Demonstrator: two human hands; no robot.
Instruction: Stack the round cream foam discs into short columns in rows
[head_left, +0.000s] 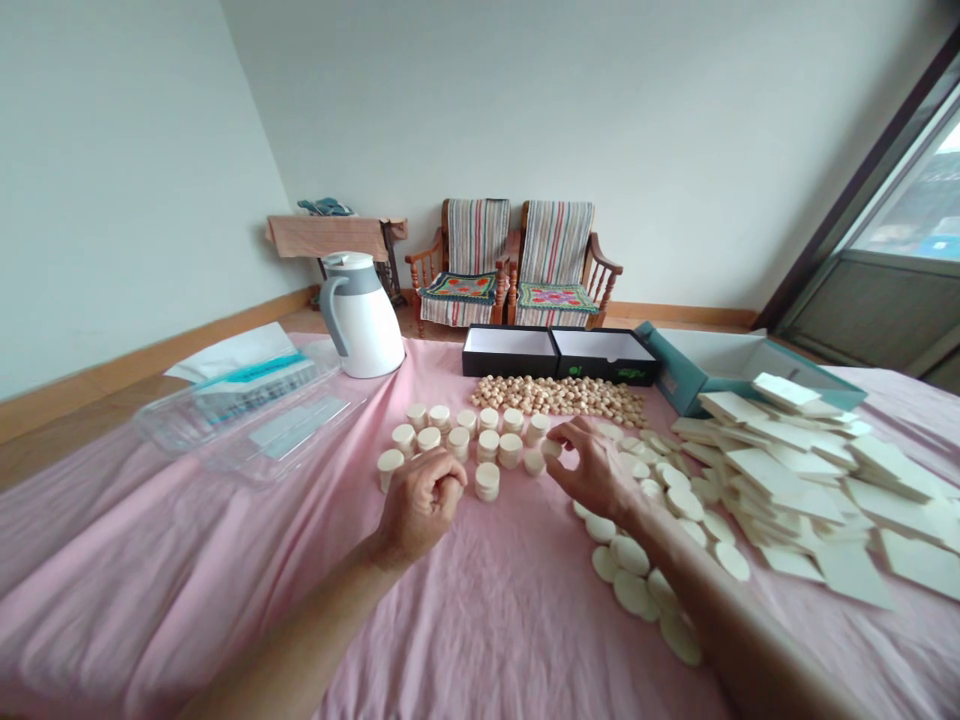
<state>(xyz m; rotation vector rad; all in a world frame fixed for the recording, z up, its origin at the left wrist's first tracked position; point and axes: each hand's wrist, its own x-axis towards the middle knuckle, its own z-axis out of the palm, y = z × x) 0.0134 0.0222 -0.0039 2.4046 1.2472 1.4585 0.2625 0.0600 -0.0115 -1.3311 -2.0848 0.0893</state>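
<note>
My right hand (pixel 592 470) pinches a pale round wooden disc (pixel 553 449) between thumb and fingers, beside the right-hand stacks. My left hand (pixel 424 500) is curled into a fist at the near edge of the stacks; whatever is inside it, if anything, is hidden. Several short stacks of pale discs (pixel 487 482) stand in rough rows between and beyond my hands. One stack (pixel 389 464) is partly covered by my left hand. Loose discs (pixel 630 555) lie scattered under and around my right forearm.
Small wooden beads (pixel 555 395) lie behind the stacks, before two black boxes (pixel 510 364). A teal box (pixel 679 375) and a heap of square wooden pieces (pixel 780 480) are at right. At left stand a white jug (pixel 371 325) and clear plastic packaging (pixel 255 420) on the pink cloth (pixel 465 620).
</note>
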